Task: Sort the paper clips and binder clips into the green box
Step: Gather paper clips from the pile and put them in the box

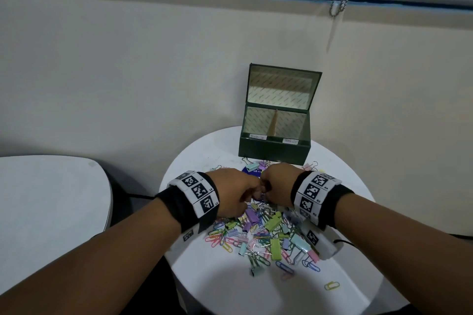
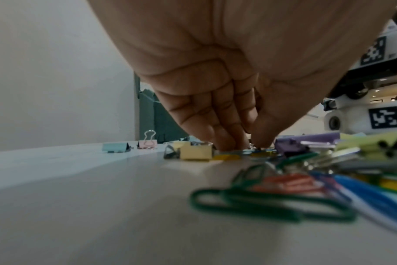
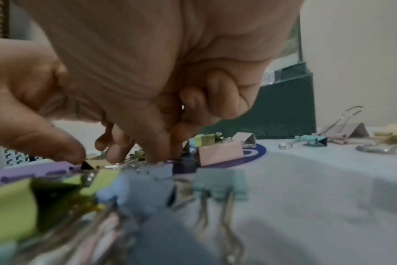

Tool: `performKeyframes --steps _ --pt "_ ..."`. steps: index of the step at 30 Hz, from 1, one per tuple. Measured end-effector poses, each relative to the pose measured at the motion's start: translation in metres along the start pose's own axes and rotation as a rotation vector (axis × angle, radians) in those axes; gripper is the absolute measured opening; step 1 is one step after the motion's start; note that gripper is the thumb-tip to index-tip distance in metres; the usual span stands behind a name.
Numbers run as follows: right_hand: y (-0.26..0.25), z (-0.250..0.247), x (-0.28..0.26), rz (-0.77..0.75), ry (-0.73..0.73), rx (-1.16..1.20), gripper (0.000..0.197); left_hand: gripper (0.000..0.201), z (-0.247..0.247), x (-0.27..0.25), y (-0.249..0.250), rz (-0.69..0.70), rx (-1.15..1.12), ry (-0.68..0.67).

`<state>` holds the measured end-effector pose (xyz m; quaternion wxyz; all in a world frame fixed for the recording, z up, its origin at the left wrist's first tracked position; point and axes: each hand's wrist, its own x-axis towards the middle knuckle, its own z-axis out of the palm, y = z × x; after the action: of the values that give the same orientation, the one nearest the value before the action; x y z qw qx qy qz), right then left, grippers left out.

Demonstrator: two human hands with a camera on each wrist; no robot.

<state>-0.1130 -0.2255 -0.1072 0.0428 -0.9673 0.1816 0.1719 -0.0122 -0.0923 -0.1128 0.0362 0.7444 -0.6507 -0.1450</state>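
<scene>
round white table (image 1: 230, 289) w/ a second white table (image 1: 51, 199) to its left, cream wall (image 1: 128, 71) behind. green box (image 1: 275, 147) sits at far edge of round table, lid up, two compartments split by a divider, small labels on front rim; nothing visible inside. mixed pile of clips (image 1: 266, 230) spreads over table center, near side of box: pastel binder clips (image 3: 220, 154) and colored paper clips (image 2: 272, 206) all jumbled, a few strays apart from pile, e.g. yellow paper clip (image 1: 332, 285) toward near right. both wrists wear black bands w/ marker tags. left hand (image 1: 235, 193) and right hand (image 1: 277, 184) meet knuckle to knuckle over far part of pile. left hand fingers (image 2: 215, 122) bunched together pointing down, tips touching clips on table; cannot tell if anything is actually pinched. right hand fingers (image 3: 152, 132) curled down into pile, thumb tip on a purple binder clip (image 3: 34, 172); grip on any one clip unclear, too blurred.
</scene>
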Motion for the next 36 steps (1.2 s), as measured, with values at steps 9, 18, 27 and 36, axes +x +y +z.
performKeyframes --steps 9,18,27,36 --pt "-0.003 0.003 0.003 0.042 -0.112 -0.033 0.017 0.035 0.002 0.001 0.002 0.0 0.062 -0.015" --pt "0.036 -0.011 -0.019 0.067 0.108 1.476 0.024 0.027 0.002 0.002 -0.007 -0.009 0.012 0.125" --pt "0.016 0.0 -0.023 -0.02 -0.041 0.241 0.011 0.016 -0.004 0.005 -0.001 -0.136 -0.024 0.139" --pt "0.028 -0.008 -0.018 -0.037 -0.015 0.285 0.014 0.032 0.008 -0.002 -0.005 -0.068 -0.093 0.013"
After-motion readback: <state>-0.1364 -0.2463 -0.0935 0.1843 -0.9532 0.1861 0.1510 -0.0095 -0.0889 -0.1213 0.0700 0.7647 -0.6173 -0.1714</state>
